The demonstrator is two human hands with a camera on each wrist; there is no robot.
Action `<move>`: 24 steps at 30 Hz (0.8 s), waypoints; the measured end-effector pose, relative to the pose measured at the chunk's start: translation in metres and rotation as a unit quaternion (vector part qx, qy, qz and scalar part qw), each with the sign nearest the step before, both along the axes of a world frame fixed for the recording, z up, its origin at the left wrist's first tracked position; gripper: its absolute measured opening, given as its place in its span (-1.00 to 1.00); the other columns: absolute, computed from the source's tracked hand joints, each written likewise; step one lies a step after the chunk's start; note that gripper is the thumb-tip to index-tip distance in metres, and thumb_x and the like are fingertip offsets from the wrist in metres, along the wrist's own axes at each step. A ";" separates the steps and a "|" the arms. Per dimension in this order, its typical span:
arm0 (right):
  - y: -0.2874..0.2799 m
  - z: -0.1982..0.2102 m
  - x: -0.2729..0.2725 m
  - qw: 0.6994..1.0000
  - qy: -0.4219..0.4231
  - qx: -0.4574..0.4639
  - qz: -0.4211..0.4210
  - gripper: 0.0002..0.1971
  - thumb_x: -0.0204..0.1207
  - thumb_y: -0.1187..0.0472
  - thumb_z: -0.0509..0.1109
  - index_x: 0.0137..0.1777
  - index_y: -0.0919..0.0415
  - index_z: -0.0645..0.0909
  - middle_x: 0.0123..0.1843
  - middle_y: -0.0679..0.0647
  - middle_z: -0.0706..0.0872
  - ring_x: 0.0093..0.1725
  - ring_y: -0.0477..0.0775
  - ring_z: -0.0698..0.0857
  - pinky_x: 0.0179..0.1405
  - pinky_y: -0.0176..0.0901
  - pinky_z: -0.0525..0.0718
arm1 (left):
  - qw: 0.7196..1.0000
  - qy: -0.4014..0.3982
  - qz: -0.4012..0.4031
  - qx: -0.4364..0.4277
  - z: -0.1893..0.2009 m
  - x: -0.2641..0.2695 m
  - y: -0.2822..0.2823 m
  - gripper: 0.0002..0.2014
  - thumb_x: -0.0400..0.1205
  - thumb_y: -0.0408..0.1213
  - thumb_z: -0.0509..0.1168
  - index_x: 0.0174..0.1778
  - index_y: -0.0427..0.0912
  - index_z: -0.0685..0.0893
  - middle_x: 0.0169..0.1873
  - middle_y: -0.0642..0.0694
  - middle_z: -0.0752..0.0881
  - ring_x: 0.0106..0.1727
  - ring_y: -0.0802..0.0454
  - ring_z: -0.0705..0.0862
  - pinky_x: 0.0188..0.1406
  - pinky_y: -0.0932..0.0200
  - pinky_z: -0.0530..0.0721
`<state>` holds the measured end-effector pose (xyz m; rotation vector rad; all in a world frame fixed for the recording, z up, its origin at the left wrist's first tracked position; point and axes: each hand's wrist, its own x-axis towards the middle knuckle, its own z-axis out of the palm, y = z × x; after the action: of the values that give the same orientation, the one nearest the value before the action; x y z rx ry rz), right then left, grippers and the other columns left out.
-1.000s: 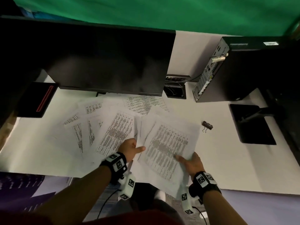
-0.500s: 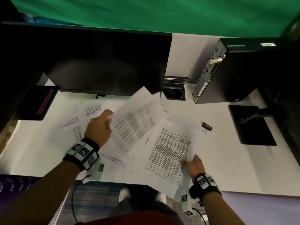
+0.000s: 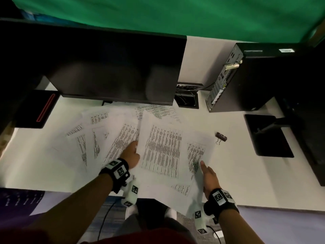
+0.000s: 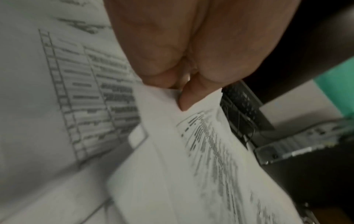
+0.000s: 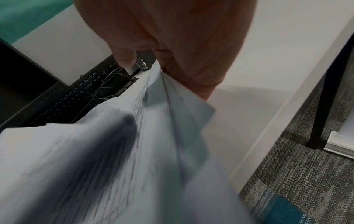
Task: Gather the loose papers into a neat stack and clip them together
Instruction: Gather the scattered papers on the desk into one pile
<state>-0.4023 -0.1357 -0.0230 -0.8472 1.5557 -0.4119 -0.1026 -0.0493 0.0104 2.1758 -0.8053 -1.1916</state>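
Printed sheets lie fanned over the white desk [image 3: 237, 173]. My left hand [image 3: 132, 154] pinches the left edge of one printed sheet [image 3: 161, 148] and holds it over the gathered papers [image 3: 186, 187]; the pinch shows in the left wrist view, thumb [image 4: 188, 97] on the sheet [image 4: 191, 159]. My right hand [image 3: 208, 176] grips the right edge of the gathered papers, thumb on top, and the right wrist view shows several sheets [image 5: 162, 128] fanning from that grip. Loose papers [image 3: 91, 138] remain spread at the left. A black binder clip [image 3: 221, 137] lies on the desk to the right, apart from both hands.
A dark monitor [image 3: 109, 67] stands behind the papers. A black computer tower [image 3: 255, 76] sits at the back right, a flat black stand base [image 3: 269, 136] right of the clip, a black box with a red stripe [image 3: 37, 110] at far left. The desk's front edge is close below the hands.
My left hand lifted a sheet from the left spread and swung it right and down onto the papers my right hand holds. The right hand stayed in place.
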 end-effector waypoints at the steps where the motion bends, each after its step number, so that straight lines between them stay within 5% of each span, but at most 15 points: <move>1: 0.002 0.001 -0.001 1.000 -0.014 0.003 0.001 -0.51 0.57 -0.18 0.42 0.35 0.12 0.51 0.30 0.04 0.65 0.27 0.23 0.65 0.42 0.29 0.57 | 1.000 0.006 -0.011 0.006 -0.005 -0.009 -0.001 -0.44 0.57 -0.58 0.22 0.47 -0.04 0.44 0.17 -0.05 0.70 0.11 -0.10 0.69 0.03 0.05 0.69; 4: 0.005 -0.001 -0.003 0.999 -0.048 0.001 0.019 -0.51 0.47 0.06 0.60 0.35 0.14 0.58 0.20 0.11 0.82 0.10 0.24 0.82 0.17 0.32 0.76 | 0.999 -0.007 -0.040 0.015 -0.017 -0.028 -0.002 -0.35 0.55 -0.48 0.42 0.56 -0.09 0.39 0.26 0.05 0.56 0.29 -0.08 0.61 0.17 0.19 0.57; 6: 0.008 0.000 -0.002 0.997 -0.065 -0.006 0.038 -0.49 0.43 0.22 0.64 0.36 0.14 0.58 0.16 0.14 0.84 0.07 0.25 0.84 0.09 0.34 0.79 | 0.997 -0.018 -0.071 0.006 -0.022 -0.037 -0.004 -0.39 0.57 -0.27 0.47 0.54 -0.13 0.44 0.38 0.04 0.56 0.40 -0.10 0.58 0.35 0.11 0.54; 10: 0.012 0.009 -0.002 0.993 -0.061 -0.059 0.082 -0.58 0.49 0.46 0.49 0.28 0.06 0.64 0.15 0.10 0.84 0.12 0.24 0.81 0.13 0.37 0.77 | 0.993 -0.071 -0.095 0.005 -0.017 -0.046 -0.007 -0.57 0.76 -0.08 0.14 0.43 -0.30 0.54 0.18 -0.22 0.67 0.25 -0.17 0.62 0.12 0.21 0.42; 13: 0.010 0.026 -0.005 0.988 -0.051 -0.109 0.099 -0.61 0.52 0.53 0.37 0.09 -0.02 0.66 0.03 -0.02 0.83 0.04 0.07 0.80 -0.10 0.00 0.78 | 0.995 -0.057 -0.078 -0.032 -0.013 -0.041 -0.007 -0.64 0.70 -0.15 0.28 0.39 -0.16 0.55 0.30 -0.14 0.67 0.27 -0.12 0.65 0.18 0.15 0.54; 15: 0.006 0.037 -0.009 0.983 -0.062 -0.136 0.106 -0.62 0.55 0.55 0.37 0.07 0.00 0.67 -0.05 -0.11 0.84 -0.02 -0.02 0.79 -0.20 -0.20 0.70 | 0.997 -0.023 -0.043 -0.059 -0.007 -0.029 -0.005 -0.44 0.59 -0.10 0.42 0.49 -0.11 0.45 0.42 -0.11 0.55 0.35 -0.09 0.59 0.29 0.02 0.58; 18: -0.004 0.050 -0.013 0.975 -0.075 -0.176 0.113 -0.72 0.54 0.49 0.45 0.12 0.12 0.72 -0.11 -0.10 0.88 -0.02 0.09 0.81 -0.19 -0.23 0.71 | 0.994 0.022 0.044 -0.100 0.011 -0.005 -0.004 -0.09 0.39 0.08 0.56 0.61 0.01 0.25 0.56 -0.06 0.36 0.55 -0.10 0.39 0.49 -0.24 0.44; 19: -0.008 0.055 -0.011 0.973 -0.078 -0.185 0.112 -0.75 0.54 0.47 0.46 0.15 0.20 0.72 -0.11 -0.07 0.88 -0.03 0.13 0.81 -0.21 -0.24 0.71 | 0.986 0.080 0.075 -0.123 0.020 0.002 -0.004 -0.10 0.39 0.07 0.57 0.60 0.04 0.27 0.55 -0.03 0.40 0.55 -0.08 0.40 0.49 -0.24 0.44; 21: -0.016 0.071 0.000 0.969 -0.097 -0.202 0.103 -0.75 0.55 0.45 0.47 0.21 0.33 0.71 -0.10 -0.03 0.88 -0.08 0.10 0.81 -0.26 -0.25 0.73 | 0.957 0.222 0.104 -0.158 0.047 0.010 -0.008 -0.43 0.52 -0.11 0.50 0.43 -0.03 0.50 0.36 -0.05 0.66 0.43 -0.10 0.58 0.39 -0.15 0.55; 24: -0.023 0.099 0.028 0.954 -0.159 -0.234 0.096 -0.66 0.54 0.50 0.43 0.31 0.33 0.66 0.11 0.03 0.87 0.07 0.02 0.85 -0.03 -0.21 0.80 | 0.951 0.200 0.088 -0.218 0.085 0.017 -0.007 -0.71 0.56 -0.22 0.47 0.19 -0.09 0.69 0.02 0.03 0.84 0.14 0.04 0.77 0.31 -0.04 0.62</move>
<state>-0.3743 -0.1585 0.0757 -1.2186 1.0764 -0.7524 -0.0855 -0.0567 0.0956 1.5458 -0.6134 -1.1772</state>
